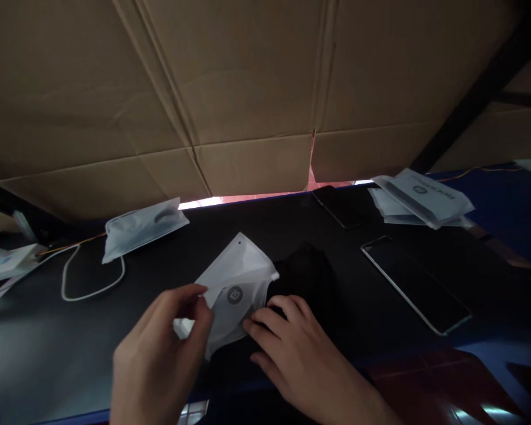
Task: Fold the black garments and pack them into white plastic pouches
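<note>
Left hand: the left hand [159, 354] is at the near middle of the counter [48, 348], thumb and fingers pinched narrow on the near left corner of the white pouch [236, 283].
Right hand: the right hand [294, 348] lies just right of the left one, palm down and fingers loosely spread. It grips nothing; its fingertips rest where the pouch's right edge meets the black item [312, 274].
White pouch: a flat pouch with a round grey logo, in the middle of the counter between the two hands. Its far corner is tilted up and away.
Black item: a dark, soft-looking shape touching the pouch's right side and partly under the right hand. It is too dark to tell what it is.
Right side: a dark phone [416, 283] lies flat and well apart from the hands. A second phone [340, 206] lies farther off, and a stack of pouches [420, 198] sits at the far right.
Left side: another pouch [144, 227] lies at the far left, with a white cable [92, 283] looping on the counter near it.
Back: a cardboard wall [248, 88] stands along the far edge.
</note>
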A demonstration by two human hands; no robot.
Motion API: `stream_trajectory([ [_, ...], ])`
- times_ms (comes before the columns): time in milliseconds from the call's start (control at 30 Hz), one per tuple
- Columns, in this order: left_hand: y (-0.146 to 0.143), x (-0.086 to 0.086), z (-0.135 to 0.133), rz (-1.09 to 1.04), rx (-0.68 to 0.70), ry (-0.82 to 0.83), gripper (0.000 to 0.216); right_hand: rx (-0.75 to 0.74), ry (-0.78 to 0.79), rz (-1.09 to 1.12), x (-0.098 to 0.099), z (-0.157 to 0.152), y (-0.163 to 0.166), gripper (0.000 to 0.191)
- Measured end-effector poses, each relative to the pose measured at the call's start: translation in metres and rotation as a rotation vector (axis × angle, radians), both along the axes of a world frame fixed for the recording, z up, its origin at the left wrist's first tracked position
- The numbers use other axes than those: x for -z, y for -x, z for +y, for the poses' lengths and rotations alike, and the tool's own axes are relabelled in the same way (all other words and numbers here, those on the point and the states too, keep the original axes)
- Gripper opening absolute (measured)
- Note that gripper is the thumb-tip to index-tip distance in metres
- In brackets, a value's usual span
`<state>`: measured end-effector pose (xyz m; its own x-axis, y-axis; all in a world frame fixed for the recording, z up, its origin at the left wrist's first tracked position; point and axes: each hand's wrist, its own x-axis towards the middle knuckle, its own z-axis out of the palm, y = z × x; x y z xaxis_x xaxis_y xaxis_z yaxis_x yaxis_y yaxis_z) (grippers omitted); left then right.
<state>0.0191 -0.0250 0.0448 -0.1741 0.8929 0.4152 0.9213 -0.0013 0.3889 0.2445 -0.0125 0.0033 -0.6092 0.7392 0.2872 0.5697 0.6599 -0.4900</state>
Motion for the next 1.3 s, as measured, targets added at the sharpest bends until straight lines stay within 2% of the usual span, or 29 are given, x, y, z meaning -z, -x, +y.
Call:
stream_trajectory([
  [100,-0.003,-0.009,0.005,0.018,-0.063,-0.099,0.017,-0.021,0.025,0.013,0.003,-0.002,-0.001,0.037],
  [200,-0.01,-0.006,0.009,0.016,0.04,-0.086,0.013,-0.045,0.035,-0.016,-0.001,-0.002,-0.006,0.042],
  [333,-0.015,0.006,0.01,0.007,0.148,-0.079,0.011,-0.151,0.034,-0.045,-0.018,0.005,-0.029,0.035],
  [433,-0.015,0.012,0.009,0.001,0.183,-0.081,0.011,-0.12,0.035,-0.092,-0.025,0.015,-0.055,0.042],
  [533,-0.017,0.016,0.009,-0.007,0.207,-0.098,0.011,-0.052,-0.004,-0.153,-0.015,0.022,-0.074,0.071],
  [633,-0.019,0.017,0.013,-0.017,0.232,-0.129,0.011,0.018,-0.123,-0.087,0.001,0.023,-0.08,0.054],
  [733,-0.024,0.018,0.018,-0.041,0.272,-0.152,0.012,0.207,-0.239,0.135,0.008,0.017,-0.075,0.053],
  [833,-0.032,0.02,0.019,-0.097,0.319,-0.158,0.014,0.383,-0.277,0.324,0.007,0.009,-0.058,0.049],
  [900,-0.038,0.021,0.018,-0.155,0.34,-0.146,0.014,0.377,-0.262,0.288,0.005,0.003,-0.042,0.05],
  [1067,-0.047,0.024,0.015,-0.344,0.322,-0.089,0.011,0.228,-0.163,0.029,0.005,-0.003,-0.009,0.051],
  [1200,-0.05,0.028,0.011,-0.443,0.365,-0.017,0.013,0.213,-0.048,0.017,0.0,0.001,0.004,0.043],
  [1300,-0.043,0.027,0.011,-0.435,0.441,0.034,0.016,0.272,0.011,0.046,-0.003,0.002,0.015,0.036],
])
